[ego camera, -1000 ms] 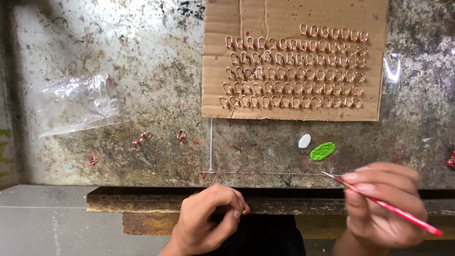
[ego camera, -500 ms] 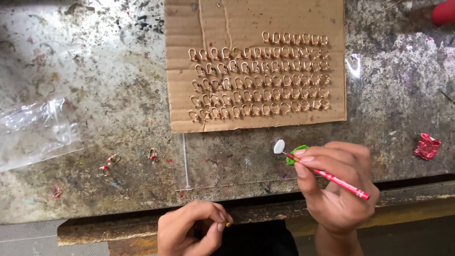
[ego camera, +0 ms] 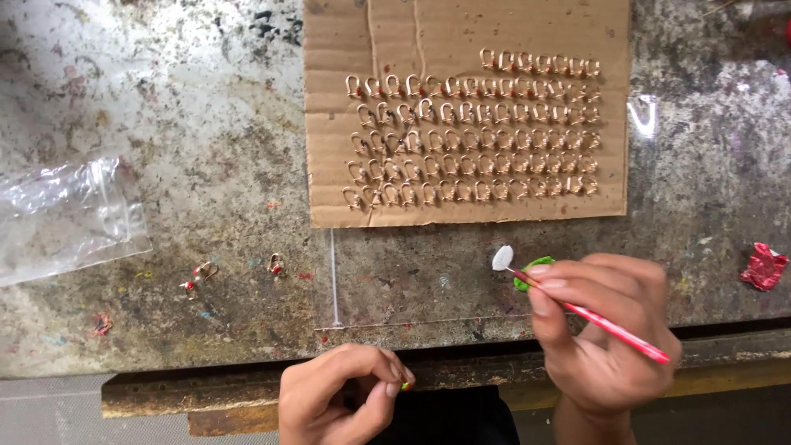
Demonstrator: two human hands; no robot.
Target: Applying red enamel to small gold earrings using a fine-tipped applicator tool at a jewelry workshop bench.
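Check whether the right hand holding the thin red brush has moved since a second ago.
Yes. The right hand with the thin red brush has moved left, its tip now reaching the white and green paint blobs on the worktop.

The plastic bag (ego camera: 66, 216) runs off the left edge. The right hand (ego camera: 606, 330) covers most of the green blob (ego camera: 535, 265). Whatever the left hand's (ego camera: 334, 395) grip pinches is too small to tell.

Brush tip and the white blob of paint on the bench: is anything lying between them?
Nothing visible. The brush in the right hand has its tip at the white blob; the green blob sits beside it.
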